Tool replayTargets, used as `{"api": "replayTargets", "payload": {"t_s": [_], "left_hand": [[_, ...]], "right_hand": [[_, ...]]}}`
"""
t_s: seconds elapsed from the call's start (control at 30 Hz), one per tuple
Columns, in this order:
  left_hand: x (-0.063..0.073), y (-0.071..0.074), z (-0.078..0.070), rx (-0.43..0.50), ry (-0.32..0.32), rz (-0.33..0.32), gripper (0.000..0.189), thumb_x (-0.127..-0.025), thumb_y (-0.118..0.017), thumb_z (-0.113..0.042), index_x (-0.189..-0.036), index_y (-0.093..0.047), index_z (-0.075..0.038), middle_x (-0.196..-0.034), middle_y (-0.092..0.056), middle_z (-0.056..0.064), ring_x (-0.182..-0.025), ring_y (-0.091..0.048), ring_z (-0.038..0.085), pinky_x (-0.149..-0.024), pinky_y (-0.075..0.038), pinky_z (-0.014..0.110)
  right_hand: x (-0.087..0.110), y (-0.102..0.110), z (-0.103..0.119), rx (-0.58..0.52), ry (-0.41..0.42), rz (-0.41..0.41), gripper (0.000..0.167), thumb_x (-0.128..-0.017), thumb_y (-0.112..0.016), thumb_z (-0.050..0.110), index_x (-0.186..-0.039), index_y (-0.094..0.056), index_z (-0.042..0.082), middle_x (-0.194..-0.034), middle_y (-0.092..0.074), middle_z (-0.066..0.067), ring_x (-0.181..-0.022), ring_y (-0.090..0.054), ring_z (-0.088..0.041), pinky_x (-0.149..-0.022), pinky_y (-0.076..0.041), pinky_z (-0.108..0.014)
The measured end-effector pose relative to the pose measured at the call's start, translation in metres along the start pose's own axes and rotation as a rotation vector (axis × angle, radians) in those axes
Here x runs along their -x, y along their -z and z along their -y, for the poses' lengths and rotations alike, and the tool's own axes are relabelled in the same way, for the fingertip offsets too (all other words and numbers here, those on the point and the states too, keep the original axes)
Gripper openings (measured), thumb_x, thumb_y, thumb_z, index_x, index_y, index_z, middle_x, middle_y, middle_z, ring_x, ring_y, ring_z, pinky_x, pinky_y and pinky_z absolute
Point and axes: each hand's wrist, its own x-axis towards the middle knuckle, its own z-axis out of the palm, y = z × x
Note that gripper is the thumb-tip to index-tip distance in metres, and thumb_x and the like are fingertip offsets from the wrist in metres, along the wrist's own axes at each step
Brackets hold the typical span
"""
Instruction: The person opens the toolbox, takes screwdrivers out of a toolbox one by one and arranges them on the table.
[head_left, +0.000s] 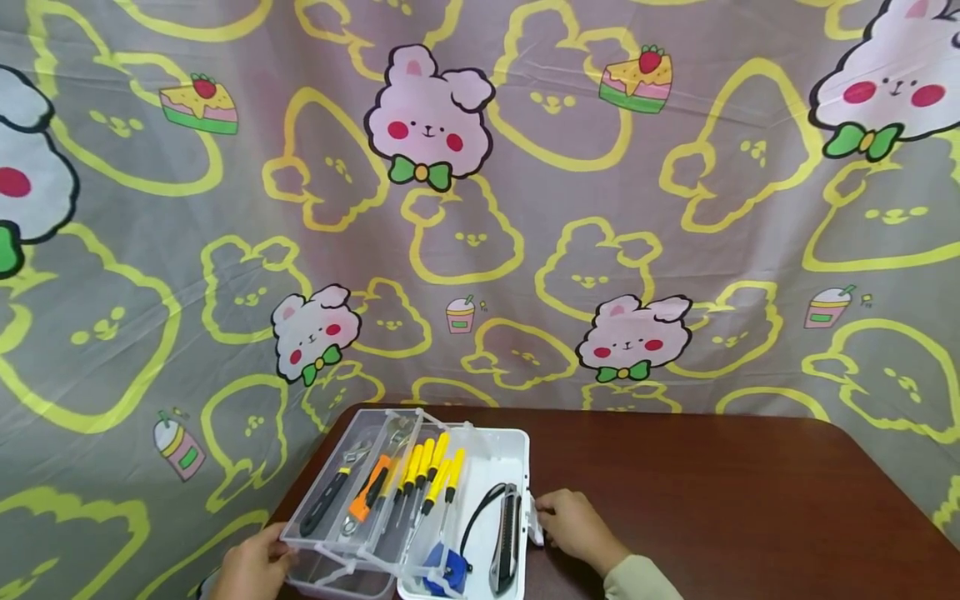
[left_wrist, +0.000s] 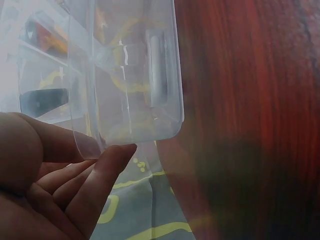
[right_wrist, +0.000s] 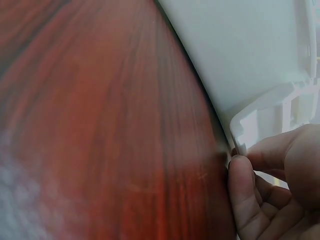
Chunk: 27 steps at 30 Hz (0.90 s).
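Observation:
A toolbox with a white case and a clear plastic tray stands at the table's near left. My left hand pinches the tray's near-left corner between thumb and fingers. At the case's right side, my right hand pinches the edge of a white flap. Several yellow-handled screwdrivers, an orange-handled tool and a black-handled adjustable wrench lie on the left, seen through clear plastic. A blue tape measure and a black utility knife lie in the white case.
The dark reddish wooden table stretches to the right of the toolbox. Behind it and along the left hangs a grey curtain with rabbit prints. Clear hinge arms cross the toolbox's near side.

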Motion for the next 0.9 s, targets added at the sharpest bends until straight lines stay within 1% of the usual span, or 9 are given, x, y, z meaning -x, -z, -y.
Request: {"api": "replayTargets", "payload": {"t_s": [0.1, 0.2, 0.37, 0.43, 0.57, 0.67, 0.77, 0.9], "left_hand": [[0.0015, -0.0015, 0.0004, -0.004, -0.024, -0.026, 0.031, -0.074, -0.078, -0.002, -0.102, -0.067, 0.005, -0.077, -0.070, 0.008, -0.066, -0.063, 0.019, -0.057, -0.047, 0.037], [0.0032, -0.0018, -0.0006, -0.014, -0.033, -0.028, 0.026, -0.075, -0.078, -0.003, -0.099, -0.068, 0.002, -0.078, -0.071, 0.007, -0.066, -0.062, 0.018, -0.057, -0.046, 0.039], [0.0034, -0.0025, -0.0006, -0.027, 0.018, 0.024, 0.016, -0.078, -0.077, -0.006, -0.092, -0.068, -0.006, -0.079, -0.071, 0.006, -0.063, -0.056, 0.015, -0.058, -0.044, 0.041], [0.0030, -0.0033, 0.0009, -0.028, 0.030, 0.043, 0.014, -0.079, -0.076, -0.007, -0.090, -0.068, -0.006, -0.079, -0.071, 0.006, -0.063, -0.055, 0.016, -0.059, -0.044, 0.042], [0.0029, -0.0049, 0.0038, -0.042, 0.001, 0.039, 0.015, -0.078, -0.077, -0.008, -0.089, -0.068, -0.007, -0.079, -0.071, 0.007, -0.066, -0.062, 0.020, -0.060, -0.047, 0.045], [0.0034, -0.0063, 0.0059, -0.063, -0.052, 0.011, 0.016, -0.076, -0.078, -0.009, -0.088, -0.067, -0.008, -0.079, -0.072, 0.006, -0.068, -0.066, 0.023, -0.060, -0.048, 0.044], [0.0038, -0.0082, 0.0050, -0.072, -0.092, -0.022, 0.016, -0.075, -0.079, -0.008, -0.086, -0.066, -0.009, -0.077, -0.072, 0.005, -0.068, -0.066, 0.023, -0.059, -0.047, 0.043], [0.0053, -0.0099, 0.0015, -0.067, -0.104, -0.051, 0.016, -0.074, -0.079, -0.007, -0.083, -0.066, -0.010, -0.076, -0.071, 0.004, -0.068, -0.066, 0.024, -0.060, -0.048, 0.043]], "right_hand": [[-0.0001, -0.0004, -0.0003, -0.009, -0.011, -0.003, 0.011, -0.088, -0.062, -0.001, -0.091, -0.072, 0.002, -0.066, -0.057, 0.004, -0.045, -0.053, -0.007, -0.045, -0.046, -0.024], [0.0000, -0.0007, -0.0009, -0.026, -0.018, -0.006, 0.012, -0.088, -0.061, -0.001, -0.091, -0.072, 0.001, -0.062, -0.056, 0.004, -0.046, -0.053, -0.008, -0.044, -0.047, -0.025], [0.0001, -0.0006, -0.0016, -0.034, -0.001, -0.016, 0.013, -0.087, -0.061, -0.001, -0.091, -0.073, 0.001, -0.060, -0.054, 0.005, -0.045, -0.052, -0.007, -0.044, -0.046, -0.024], [0.0003, -0.0005, -0.0015, -0.028, 0.006, -0.022, 0.014, -0.087, -0.060, -0.002, -0.090, -0.073, 0.002, -0.060, -0.055, 0.005, -0.045, -0.052, -0.006, -0.044, -0.046, -0.024], [0.0012, -0.0011, -0.0012, -0.043, 0.001, -0.034, 0.015, -0.086, -0.060, -0.004, -0.090, -0.073, 0.002, -0.060, -0.056, 0.005, -0.045, -0.052, -0.006, -0.044, -0.046, -0.024], [0.0020, -0.0011, -0.0020, -0.071, -0.009, -0.046, 0.016, -0.086, -0.059, -0.005, -0.091, -0.073, 0.001, -0.061, -0.057, 0.003, -0.047, -0.052, -0.007, -0.044, -0.047, -0.024], [0.0024, -0.0006, -0.0032, -0.084, -0.014, -0.058, 0.017, -0.085, -0.059, -0.005, -0.091, -0.073, 0.000, -0.062, -0.058, 0.003, -0.047, -0.052, -0.008, -0.044, -0.047, -0.024], [0.0019, -0.0005, -0.0048, -0.057, -0.017, -0.076, 0.017, -0.084, -0.060, -0.004, -0.091, -0.074, 0.001, -0.058, -0.055, 0.006, -0.044, -0.051, -0.007, -0.043, -0.046, -0.024]]}}
